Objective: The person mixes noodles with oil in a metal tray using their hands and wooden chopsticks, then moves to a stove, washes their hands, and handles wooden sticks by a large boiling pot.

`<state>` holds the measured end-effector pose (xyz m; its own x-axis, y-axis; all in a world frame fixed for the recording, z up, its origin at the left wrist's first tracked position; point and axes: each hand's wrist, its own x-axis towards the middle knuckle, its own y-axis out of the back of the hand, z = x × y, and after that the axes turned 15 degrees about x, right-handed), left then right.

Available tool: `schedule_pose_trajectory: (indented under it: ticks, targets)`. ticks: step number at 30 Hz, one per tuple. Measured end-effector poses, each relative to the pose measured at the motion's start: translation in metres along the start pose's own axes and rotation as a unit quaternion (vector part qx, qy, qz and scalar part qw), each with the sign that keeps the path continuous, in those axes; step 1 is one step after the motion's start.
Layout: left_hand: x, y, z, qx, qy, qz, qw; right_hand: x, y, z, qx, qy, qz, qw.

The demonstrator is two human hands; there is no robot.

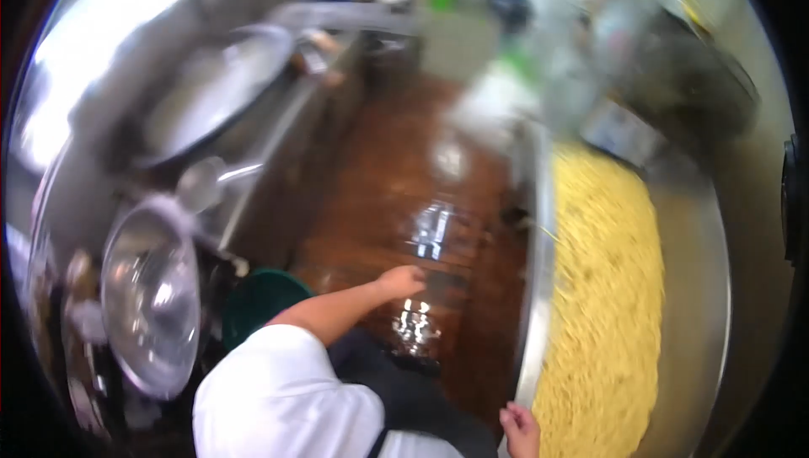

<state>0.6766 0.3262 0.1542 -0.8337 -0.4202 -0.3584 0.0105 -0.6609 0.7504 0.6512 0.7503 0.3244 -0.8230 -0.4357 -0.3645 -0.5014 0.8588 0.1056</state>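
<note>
My left hand (pixel 402 282) hangs over the wet red-brown floor at the end of a white-sleeved arm. Its fingers look loosely curled, and I see nothing in them. At the bottom right, my right hand (pixel 521 428) is beside the metal rim of a long tray (pixel 533 323), fingers drawn together. Nothing shows between its fingers; whether it touches the rim I cannot tell. A thick bed of yellow strands, like noodles (pixel 598 306), fills much of that tray.
On the left are a shiny metal bowl (pixel 152 298), a large round pan (pixel 219 91) and a metal counter. A dark green bucket (pixel 265 298) stands by my left arm. Blurred plastic bags and a white packet (pixel 622 133) lie beyond the noodles. The floor (pixel 362 197) runs between both sides.
</note>
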Motion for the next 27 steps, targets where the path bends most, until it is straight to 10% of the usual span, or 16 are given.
schedule_pose_trajectory:
  ticks: [6,8,22,24,26,27]
  targets:
    - [-0.02,-0.008,0.136,0.062,-0.161,-0.092,0.981,-0.006,0.048,0.002,0.075,-0.048,0.169,0.982]
    - [-0.002,-0.011,0.166,0.064,-0.313,0.058,0.946,0.001,0.063,0.014,0.133,-0.041,0.109,0.984]
    - [0.172,-0.058,0.435,0.163,-0.571,0.097,0.799,-0.003,0.079,0.056,0.262,-0.058,0.351,0.897]
    - [0.239,-0.096,0.459,0.234,-0.544,0.22,0.776,0.006,0.072,0.04,0.262,-0.069,0.387,0.881]
    - [0.302,-0.102,0.522,0.461,-0.459,-0.136,0.747,0.016,0.061,-0.005,0.234,-0.136,0.425,0.864]
    - [0.329,-0.114,0.543,0.457,-0.473,-0.15,0.739,0.015,0.054,0.011,0.236,-0.142,0.433,0.858]
